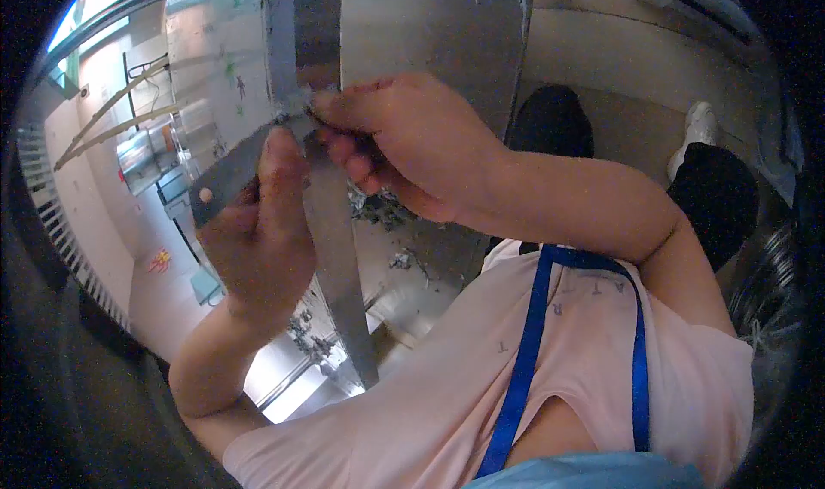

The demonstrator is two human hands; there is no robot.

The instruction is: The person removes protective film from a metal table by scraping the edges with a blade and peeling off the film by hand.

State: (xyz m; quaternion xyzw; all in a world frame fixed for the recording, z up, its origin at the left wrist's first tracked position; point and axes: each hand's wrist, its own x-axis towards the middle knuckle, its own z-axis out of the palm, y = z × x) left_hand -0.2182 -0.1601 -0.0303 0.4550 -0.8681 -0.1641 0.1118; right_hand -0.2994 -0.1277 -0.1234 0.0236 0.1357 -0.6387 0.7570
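Plate (236,168) in the left hand (265,227), right hand (404,137) near its right end; behind them the bar (333,248), scraps (380,210) lying either side.

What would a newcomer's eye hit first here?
Probably the bright blue lanyard over the pale pink shirt, lower right of centre. Then the left hand and right hand, close together upper left, the left gripping a flat grey plate with a hole.

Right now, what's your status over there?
Left hand gripping a grey plate with a round hole. Right hand at its upper end, grip unclear. Grey scraps nearby, apart from the plate.
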